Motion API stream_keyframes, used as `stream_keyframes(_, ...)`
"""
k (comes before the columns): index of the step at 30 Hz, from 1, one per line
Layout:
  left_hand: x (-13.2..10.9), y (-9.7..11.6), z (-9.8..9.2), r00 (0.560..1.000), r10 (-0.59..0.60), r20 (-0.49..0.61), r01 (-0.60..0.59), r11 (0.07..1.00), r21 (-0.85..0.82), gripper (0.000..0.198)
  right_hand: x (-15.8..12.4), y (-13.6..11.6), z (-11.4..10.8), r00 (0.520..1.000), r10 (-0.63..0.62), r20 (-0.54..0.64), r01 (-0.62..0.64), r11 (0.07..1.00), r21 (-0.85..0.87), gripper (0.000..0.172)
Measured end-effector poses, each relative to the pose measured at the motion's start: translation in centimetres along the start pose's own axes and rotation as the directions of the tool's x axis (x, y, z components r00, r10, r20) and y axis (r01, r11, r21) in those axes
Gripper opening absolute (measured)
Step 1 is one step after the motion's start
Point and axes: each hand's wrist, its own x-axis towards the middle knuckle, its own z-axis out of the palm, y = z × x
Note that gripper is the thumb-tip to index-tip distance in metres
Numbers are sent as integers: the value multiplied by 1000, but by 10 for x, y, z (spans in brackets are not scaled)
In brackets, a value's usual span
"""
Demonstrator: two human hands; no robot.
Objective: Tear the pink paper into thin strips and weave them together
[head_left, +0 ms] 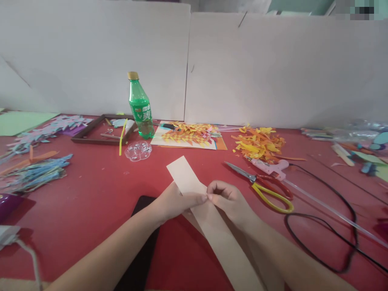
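A long cream paper strip (218,234) runs from the middle of the table down toward me, with a second layer partly showing beneath it. My left hand (176,202) grips the strip, its thumb lying across the top and its fingers hidden underneath. On the strip's right edge, my right hand (232,202) is closed in a pinch with its thumb and curled forefinger. The two thumb tips nearly meet. To the right lie scissors (257,186) with one red and one yellow handle, blades apart from my hand.
Behind the scissors is a pink glue gun (273,167) with a black cord (321,220). A green bottle (142,109), brown frame (97,141), bead tray (138,151) and yellow-orange paper pieces (257,143) stand further back. A black phone-like slab (139,250) lies under my left arm.
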Motion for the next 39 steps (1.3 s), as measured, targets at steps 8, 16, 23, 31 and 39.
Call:
stream_keyframes(8,2,2,2,994,-10,-112,3,998,-66,27,1,2,0,999,-31,-12,31,999,11,8)
stream_keyframes(16,9,4,-6,879,107,-465,-285,900,-331,20,0,5,0,1000,13,4,-13,998,63,9)
stream_keyframes(23,10,3,-8,899,1,-438,-196,896,-399,34,2,-2,0,997,23,-72,-21,999,31,9)
stream_keyframes(31,6,3,-4,987,6,-159,-46,967,-252,29,1,-2,-2,997,44,-63,-39,996,75,11)
stream_keyframes(39,10,5,-11,810,158,-565,-409,843,-350,27,4,4,-4,999,33,6,-33,993,112,11)
